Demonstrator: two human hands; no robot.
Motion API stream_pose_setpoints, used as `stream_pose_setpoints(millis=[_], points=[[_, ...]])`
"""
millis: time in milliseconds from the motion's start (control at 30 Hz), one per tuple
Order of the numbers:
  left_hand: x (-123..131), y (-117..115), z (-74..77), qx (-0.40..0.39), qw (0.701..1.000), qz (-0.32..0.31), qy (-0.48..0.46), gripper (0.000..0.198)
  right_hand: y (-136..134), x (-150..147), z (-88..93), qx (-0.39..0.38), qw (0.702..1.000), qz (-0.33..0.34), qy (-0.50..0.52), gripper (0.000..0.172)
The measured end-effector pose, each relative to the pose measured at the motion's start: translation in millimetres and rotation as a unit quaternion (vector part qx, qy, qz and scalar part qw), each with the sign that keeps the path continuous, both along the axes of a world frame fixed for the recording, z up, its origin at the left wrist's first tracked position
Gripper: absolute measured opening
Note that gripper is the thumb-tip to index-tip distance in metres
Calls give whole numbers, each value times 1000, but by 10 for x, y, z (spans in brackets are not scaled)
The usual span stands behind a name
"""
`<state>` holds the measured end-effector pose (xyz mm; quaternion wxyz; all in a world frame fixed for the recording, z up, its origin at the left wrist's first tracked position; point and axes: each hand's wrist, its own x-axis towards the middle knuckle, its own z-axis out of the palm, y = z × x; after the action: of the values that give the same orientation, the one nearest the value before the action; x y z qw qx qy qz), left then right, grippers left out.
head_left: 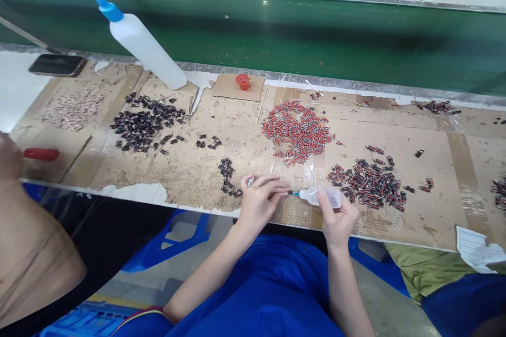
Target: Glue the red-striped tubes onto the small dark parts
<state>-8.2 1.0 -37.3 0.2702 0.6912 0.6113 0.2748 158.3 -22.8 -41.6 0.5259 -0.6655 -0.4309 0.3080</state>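
My right hand (338,216) is wrapped round a small clear squeeze bottle (324,197), whose thin blue tip points left. The tip meets a small dark part (291,192) pinched between the fingertips of my left hand (261,200). Just left of that hand is a short row of black pieces (226,171). Beyond both hands lies a heap of red pieces (296,129). A pile of mixed red and black pieces (371,184) sits to the right of the bottle.
A large white bottle (144,47) with a blue nozzle, a phone (57,65), black pieces (138,126), pale pieces (73,109) and a red cup (242,81) occupy the cardboard. Another person's arm (31,253) is at left; a red object (41,154) lies nearby.
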Motion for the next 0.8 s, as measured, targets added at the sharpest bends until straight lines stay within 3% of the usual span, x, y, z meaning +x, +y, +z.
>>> stream_pose_setpoints(millis=[167,333,467,633,800], points=[[7,-8,-8,-6,1000,1,-2,13,11,1,-7,-2,999,-31,9,21],[-39,29,-26,-21,999,-16,-17,8,7,64,-66,23,991,-79,103,24],[-94,106,26,-41,998,-34,-34,12,13,84,-76,56,987,-56,139,31],[-85,326,172,23,1000,2,-11,5,109,-36,-24,104,991,8,85,38],[47,556,218,60,996,19,68,12,279,-129,-31,40,998,33,-41,51]])
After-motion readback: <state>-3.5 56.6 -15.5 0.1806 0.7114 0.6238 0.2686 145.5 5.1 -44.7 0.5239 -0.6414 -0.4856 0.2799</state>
